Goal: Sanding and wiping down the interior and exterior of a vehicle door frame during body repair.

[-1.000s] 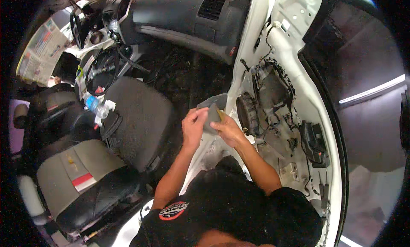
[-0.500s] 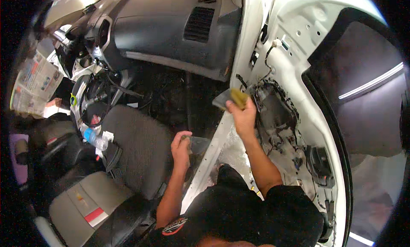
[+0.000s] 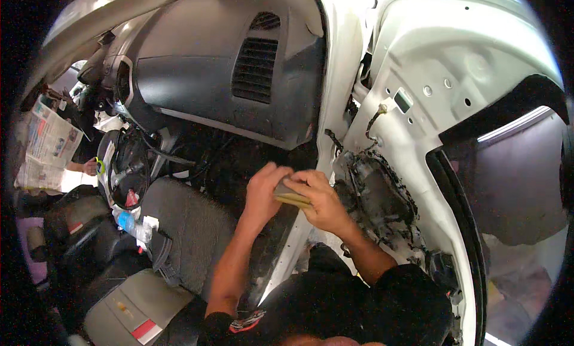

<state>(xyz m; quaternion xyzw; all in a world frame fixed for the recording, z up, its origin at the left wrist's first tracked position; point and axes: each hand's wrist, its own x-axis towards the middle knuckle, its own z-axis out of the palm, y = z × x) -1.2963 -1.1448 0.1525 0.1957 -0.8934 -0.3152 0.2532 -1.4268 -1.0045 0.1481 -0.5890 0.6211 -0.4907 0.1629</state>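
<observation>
The white car door [image 3: 460,65] stands open on the right, its inner face stripped so that a black wiring loom [image 3: 382,193] lies bare. The dark grey dashboard [image 3: 185,80] spreads across the top, with the grey seat [image 3: 185,208] and the shadowed footwell [image 3: 230,170] below it, and the white door sill [image 3: 293,238] runs between cabin and door. The loose loom could be snagged if the right forearm swung outward. A likelier trouble, to my eye, is a drop: the hands work in the air over the inner edge of the sill, so a slackened pinch could send what they hold into the dark footwell, where it would be hard to spot.

Both forearms reach up from the lower edge, slanting inward until the hands nearly meet. The right hand [image 3: 324,201] bends in from the right, closed on a thin grey-and-yellow pad [image 3: 293,199], which sits between the two hands. The left hand [image 3: 263,193] curls, knuckles up, against the pad's left end; motion blurs its fingers, so I cannot tell whether they pinch it.
</observation>
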